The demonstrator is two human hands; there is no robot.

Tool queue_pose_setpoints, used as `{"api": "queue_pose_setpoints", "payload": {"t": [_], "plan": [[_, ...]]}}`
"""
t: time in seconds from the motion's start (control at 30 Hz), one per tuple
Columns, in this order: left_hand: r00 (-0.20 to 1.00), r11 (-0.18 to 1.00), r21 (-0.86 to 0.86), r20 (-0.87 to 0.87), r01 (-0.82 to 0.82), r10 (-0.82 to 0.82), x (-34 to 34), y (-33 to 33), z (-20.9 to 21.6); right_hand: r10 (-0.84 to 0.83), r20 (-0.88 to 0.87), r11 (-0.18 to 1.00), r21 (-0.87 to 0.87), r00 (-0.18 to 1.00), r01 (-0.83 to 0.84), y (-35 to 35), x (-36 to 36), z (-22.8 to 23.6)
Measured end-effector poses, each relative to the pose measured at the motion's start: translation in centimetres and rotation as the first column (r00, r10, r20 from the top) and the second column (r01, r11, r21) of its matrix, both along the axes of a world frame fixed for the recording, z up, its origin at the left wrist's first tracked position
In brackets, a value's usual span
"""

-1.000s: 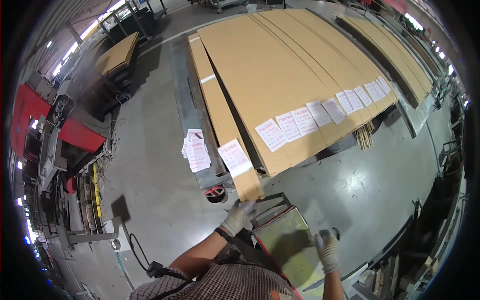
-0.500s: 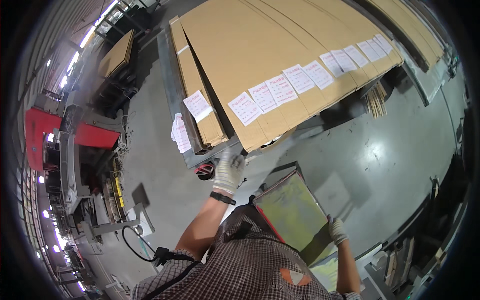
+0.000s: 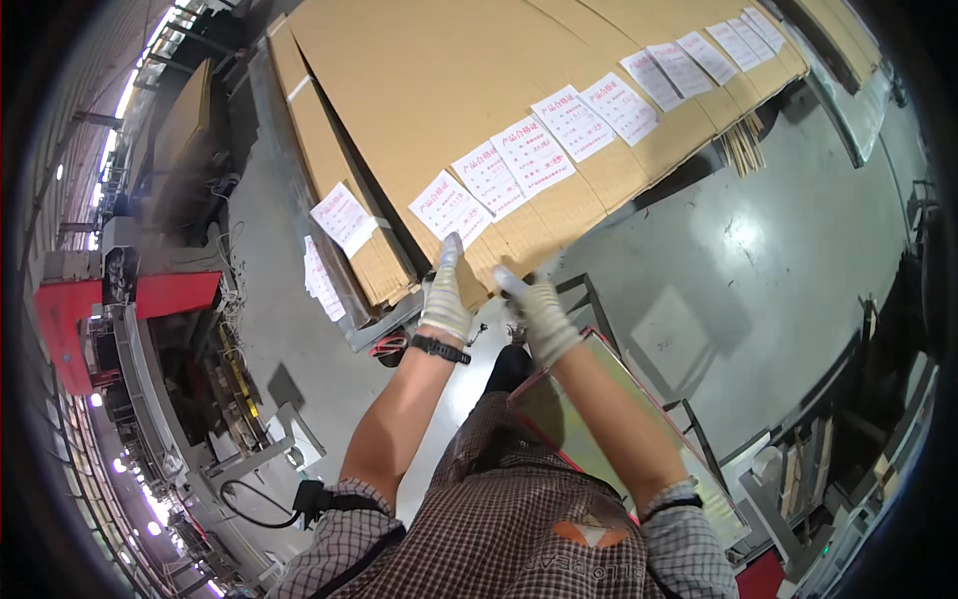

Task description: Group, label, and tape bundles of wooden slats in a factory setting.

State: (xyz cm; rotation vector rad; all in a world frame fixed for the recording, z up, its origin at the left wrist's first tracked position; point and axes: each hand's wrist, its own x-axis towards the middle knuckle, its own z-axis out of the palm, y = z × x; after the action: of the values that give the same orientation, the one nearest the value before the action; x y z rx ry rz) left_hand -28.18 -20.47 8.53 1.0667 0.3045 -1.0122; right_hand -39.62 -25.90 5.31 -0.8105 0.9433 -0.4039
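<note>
A large stack of cardboard sheets [image 3: 559, 225] lies ahead of me, with a row of white paper labels [image 3: 539, 155] along its near edge. My left hand [image 3: 446, 299], in a striped glove and with a black band at the wrist, is at the stack's near left corner. Its thumb lies on top of the cardboard beside the nearest label, and its fingers are partly hidden at the edge. Just right of it, my right hand [image 3: 544, 317], also gloved, reaches to the near edge. Its thumb is apart from the fingers, and nothing shows in it.
A narrow cardboard bundle [image 3: 354, 215] with its own label lies left of the stack across a dark gap. Below it is a red-and-black object [image 3: 389, 347]. A flat greenish panel [image 3: 559, 414] on a metal frame stands under my right forearm. Red machinery [image 3: 175, 292] is at the left.
My right hand has left the greenish panel and come up to the cardboard's near edge. My left hand has moved forward onto the corner. The view has shifted slightly.
</note>
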Motion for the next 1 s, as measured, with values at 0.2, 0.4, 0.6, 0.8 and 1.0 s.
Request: {"api": "queue_pose_setpoints", "payload": {"t": [0.2,0.4,0.6,0.8,1.0], "plan": [[0.98,0.94,0.319,0.189,-0.123,0.064,-3.3,4.5,-2.8,-0.008,0.021,0.962,0.272,1.0,0.002,3.1,-2.7,-1.4],[0.99,0.982,0.132,0.034,0.134,-0.14,-2.2,4.5,0.2,0.326,-0.15,0.921,-0.172,0.933,-0.349,-1.3,-4.7,1.3],[0.991,0.981,0.17,0.085,0.09,-0.106,-9.0,8.1,1.8,0.497,-0.848,-0.238,-0.335,0.182,-0.911,-3.6,-8.3,9.2],[0.965,0.984,0.177,0.263,-0.026,-0.022,-10.4,12.0,2.3,0.395,-0.904,-0.192,-0.259,0.167,-0.947,-5.2,-9.4,14.8],[0.785,0.852,0.113,0.343,0.51,-0.516,-10.5,15.0,10.8,0.727,-0.662,-0.325,-0.567,0.183,-0.757,2.1,-6.9,20.9]]}}
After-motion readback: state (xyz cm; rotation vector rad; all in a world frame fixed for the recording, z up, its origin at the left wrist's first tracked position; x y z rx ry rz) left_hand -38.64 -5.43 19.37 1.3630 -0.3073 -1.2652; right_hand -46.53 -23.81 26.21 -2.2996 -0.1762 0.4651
